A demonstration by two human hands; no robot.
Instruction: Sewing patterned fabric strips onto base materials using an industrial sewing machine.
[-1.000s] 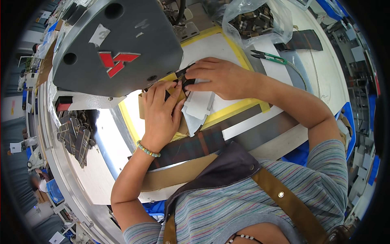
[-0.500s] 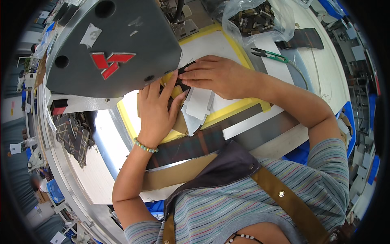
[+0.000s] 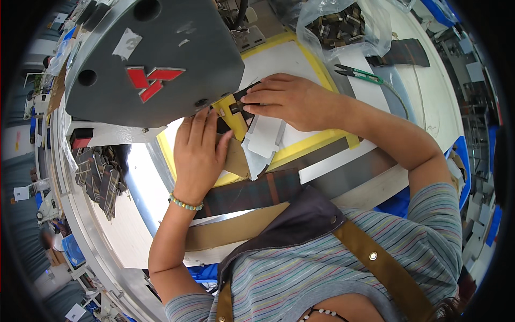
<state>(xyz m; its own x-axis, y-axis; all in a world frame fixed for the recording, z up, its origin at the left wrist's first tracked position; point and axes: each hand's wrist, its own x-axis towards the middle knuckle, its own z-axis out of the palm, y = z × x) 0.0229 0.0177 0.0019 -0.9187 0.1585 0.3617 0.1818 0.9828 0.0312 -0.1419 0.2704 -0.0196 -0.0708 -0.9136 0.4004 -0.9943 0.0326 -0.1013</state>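
Observation:
My left hand, a beaded bracelet at its wrist, lies flat with its fingers stretched out and its thumb apart. Its fingertips reach under the edge of the dark grey machine head, which hides what they touch. My right hand rests with extended fingers on a small dark fabric piece; its thumb is hidden. Between the hands a yellow strip runs down beside a brown card-like piece. A white plate-like guide sits just below my right fingers, over a pointed metal plate.
Yellow tape borders the white work surface. Dark checked fabric lies along the near edge. Cut fabric pieces are piled at left; a clear plastic bag holds more at far right. Green-handled thread snips lie beside a dark strap.
My left hand has drawn left and slightly nearer to me, away from my right hand, so more of the yellow strip shows. My right hand stays nearly in place. The whole view shifts slightly.

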